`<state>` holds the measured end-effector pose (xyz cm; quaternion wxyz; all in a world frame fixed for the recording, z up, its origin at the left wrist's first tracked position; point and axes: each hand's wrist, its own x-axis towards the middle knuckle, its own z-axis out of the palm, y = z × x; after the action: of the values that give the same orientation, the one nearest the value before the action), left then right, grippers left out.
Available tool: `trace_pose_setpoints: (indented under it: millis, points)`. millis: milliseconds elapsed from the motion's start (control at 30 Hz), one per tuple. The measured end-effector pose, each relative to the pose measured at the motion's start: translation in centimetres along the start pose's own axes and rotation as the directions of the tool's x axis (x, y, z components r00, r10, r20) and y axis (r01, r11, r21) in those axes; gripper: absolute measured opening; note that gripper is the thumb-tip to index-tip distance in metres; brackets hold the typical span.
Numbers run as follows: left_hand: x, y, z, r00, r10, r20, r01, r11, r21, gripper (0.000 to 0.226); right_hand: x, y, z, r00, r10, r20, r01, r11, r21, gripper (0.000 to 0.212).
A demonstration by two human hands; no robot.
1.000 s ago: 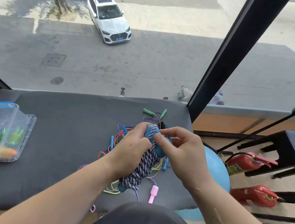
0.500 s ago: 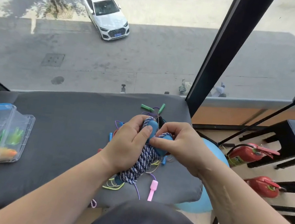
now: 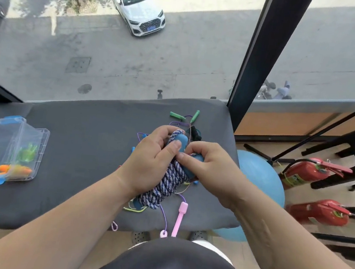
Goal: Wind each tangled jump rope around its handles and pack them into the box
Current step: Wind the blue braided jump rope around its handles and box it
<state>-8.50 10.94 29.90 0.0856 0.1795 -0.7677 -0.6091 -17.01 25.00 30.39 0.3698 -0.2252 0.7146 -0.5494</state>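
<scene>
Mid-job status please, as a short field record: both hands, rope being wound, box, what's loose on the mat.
Left hand: grips the rope
Right hand: grips the blue handles
Rope state: blue-white braid, coiled round the blue handles
Box: clear, open, at the mat's left, green and orange items inside
Loose: pink handle, green handles

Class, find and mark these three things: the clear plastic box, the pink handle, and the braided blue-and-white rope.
clear plastic box (image 3: 40,154): head view, on its right side wall.
pink handle (image 3: 179,219): head view, middle of its shaft.
braided blue-and-white rope (image 3: 169,182): head view, middle of the wound coils.
</scene>
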Motion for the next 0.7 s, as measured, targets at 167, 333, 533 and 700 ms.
trace_pose_setpoints:
  millis: [167, 333, 533, 700]
  points:
    - [0.7, 0.7, 1.4, 0.993, -0.084, -0.078, 0.075, 0.991, -0.109, 0.021, 0.1, 0.8, 0.1, 0.97, 0.057, -0.238, -0.003, 0.975, 0.221, 0.056]
    - [-0.5, -0.4, 1.6, 0.966, -0.257, -0.038, 0.242, 0.943, -0.226, 0.025, -0.7, 1.5, 0.9, 0.966, -0.005, -0.259, 0.072, 0.965, 0.253, 0.045]
    - [-3.1, -2.2, -1.1, 0.913, -0.407, 0.02, 0.38, 0.832, -0.405, 0.024, -1.0, 2.4, 4.3, 0.981, -0.051, -0.185, 0.092, 0.971, 0.221, 0.047]
    - [-6.2, -4.8, -6.7, 0.899, -0.437, -0.033, 0.367, 0.791, -0.49, 0.016, -0.6, 2.3, 11.4, 0.978, -0.065, -0.196, 0.098, 0.982, 0.161, 0.042]
